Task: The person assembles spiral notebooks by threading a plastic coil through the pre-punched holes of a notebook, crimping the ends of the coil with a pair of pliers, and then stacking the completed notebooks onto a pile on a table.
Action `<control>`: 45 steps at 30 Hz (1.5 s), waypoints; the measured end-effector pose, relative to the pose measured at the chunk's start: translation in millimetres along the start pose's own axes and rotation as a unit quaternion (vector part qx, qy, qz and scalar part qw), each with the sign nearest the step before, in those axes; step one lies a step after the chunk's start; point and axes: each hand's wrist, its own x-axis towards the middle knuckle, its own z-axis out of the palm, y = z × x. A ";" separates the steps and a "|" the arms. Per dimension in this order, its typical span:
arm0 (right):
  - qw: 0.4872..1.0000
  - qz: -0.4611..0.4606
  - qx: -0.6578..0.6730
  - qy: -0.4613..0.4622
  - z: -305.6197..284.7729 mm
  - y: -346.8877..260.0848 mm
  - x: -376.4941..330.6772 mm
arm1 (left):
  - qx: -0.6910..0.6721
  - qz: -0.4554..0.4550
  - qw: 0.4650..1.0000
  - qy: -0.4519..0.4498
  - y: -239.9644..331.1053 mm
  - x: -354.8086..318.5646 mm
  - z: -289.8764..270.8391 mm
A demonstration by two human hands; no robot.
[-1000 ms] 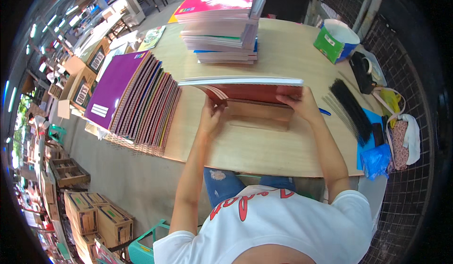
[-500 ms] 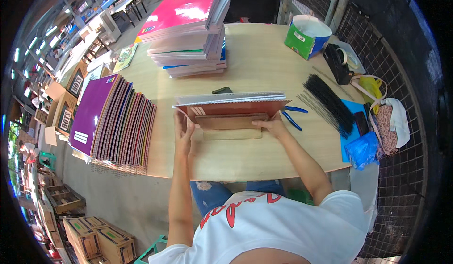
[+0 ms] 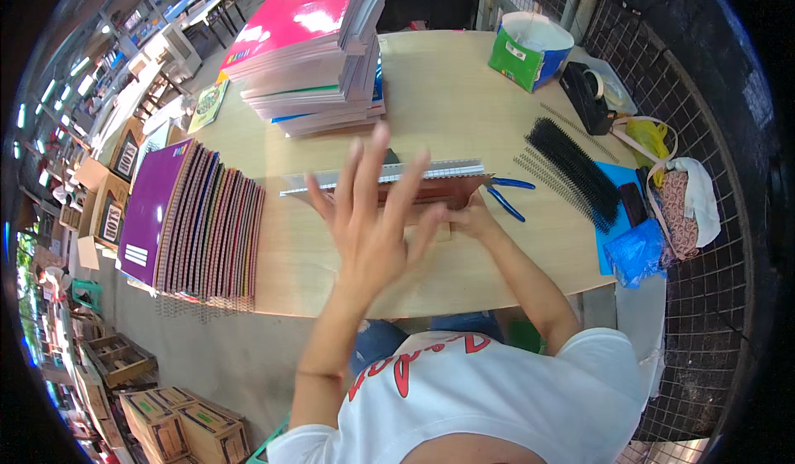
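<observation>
A brown-covered notebook [image 3: 454, 190] stands on edge in the middle of the table, its white page edges and a row of holes or binding along the top. My right hand [image 3: 475, 217] grips its lower right corner, thumb on the near side. Raised in front of the notebook, my left hand [image 3: 371, 236] is spread wide, slightly blurred, and holds nothing. It hides much of the cover. Blue-handled pliers [image 3: 508, 197] lie partly open just right of the notebook. A small dark object [image 3: 392, 157] shows behind it.
Purple-topped spiral notebooks [image 3: 153, 207] lean in a row at left. A tall pink-topped stack [image 3: 294, 21] stands at the back. At right are black binding wires [image 3: 571, 161], a blue plastic bag [image 3: 636, 253], a tape dispenser [image 3: 586, 103] and a green-blue box [image 3: 517, 56].
My left hand has let go of the notebook's left end and swung up and right, fingers spreading. My right hand keeps its hold. The whole view has shifted slightly.
</observation>
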 end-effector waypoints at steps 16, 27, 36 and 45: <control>0.957 -0.199 -0.134 0.164 60.0 -35.5 -2.4 | -0.328 -0.363 0.857 0.161 -105.7 -96.6 42.6; 0.565 0.079 -0.792 0.219 -136.7 -92.6 -11.6 | 0.006 -0.032 0.996 -0.078 23.3 27.5 39.1; 0.757 -0.137 -0.631 0.098 -46.0 -177.2 -18.6 | -0.081 -0.006 0.994 -0.068 0.0 21.5 73.8; 0.845 -0.219 -0.488 0.017 8.2 -188.4 -9.8 | -0.081 -0.006 0.994 -0.075 -0.2 21.5 75.3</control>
